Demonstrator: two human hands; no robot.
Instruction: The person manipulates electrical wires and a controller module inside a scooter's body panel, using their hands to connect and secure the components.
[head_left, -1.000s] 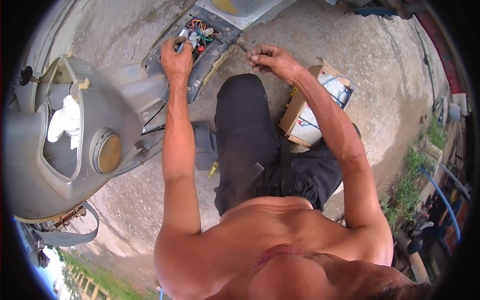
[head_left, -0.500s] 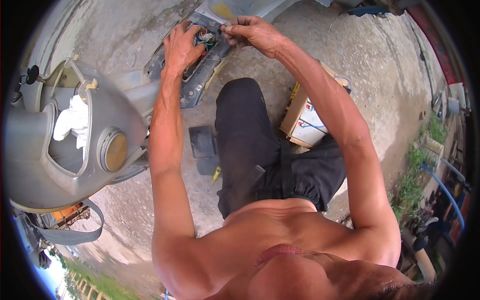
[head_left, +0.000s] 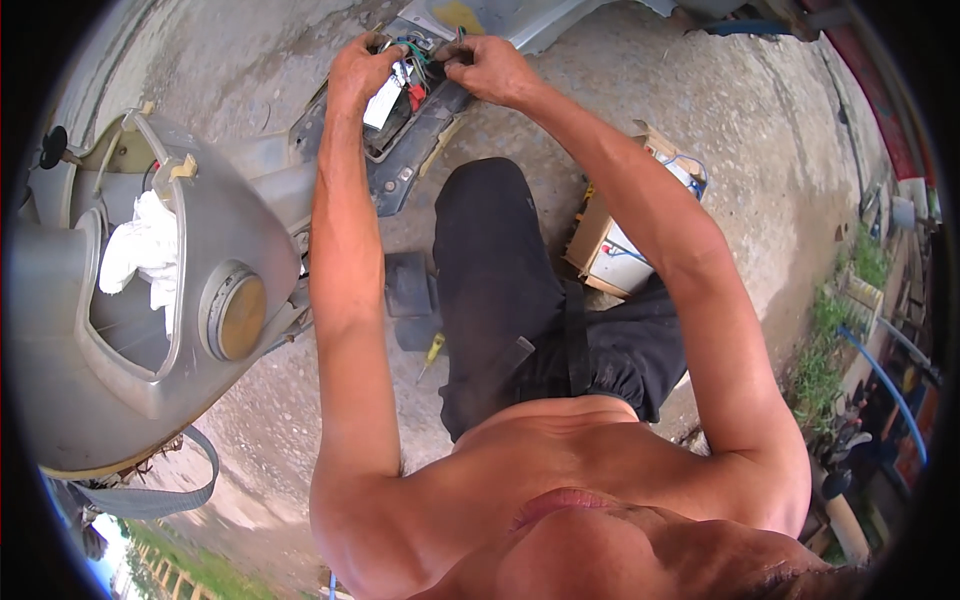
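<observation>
Daylight falls on rough, grey-brown concrete ground (head_left: 770, 190) outdoors. Tufts of green weeds (head_left: 818, 375) and a curved blue hose (head_left: 892, 390) line the right side; lower left, a yellowish slatted fence (head_left: 163, 571) stands beside green grass (head_left: 218, 573).

We cannot tell whether our left hand (head_left: 363, 72) and right hand (head_left: 493, 72) pinch the wires (head_left: 415, 52); our right forearm (head_left: 605, 148) partly hides the cardboard box (head_left: 590, 232); the left rim crops the grey shell (head_left: 230, 215).

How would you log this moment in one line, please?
left hand: at wires | right hand: beside wires, grip unclear | screwdriver: on ground | carton: right of knee
</observation>
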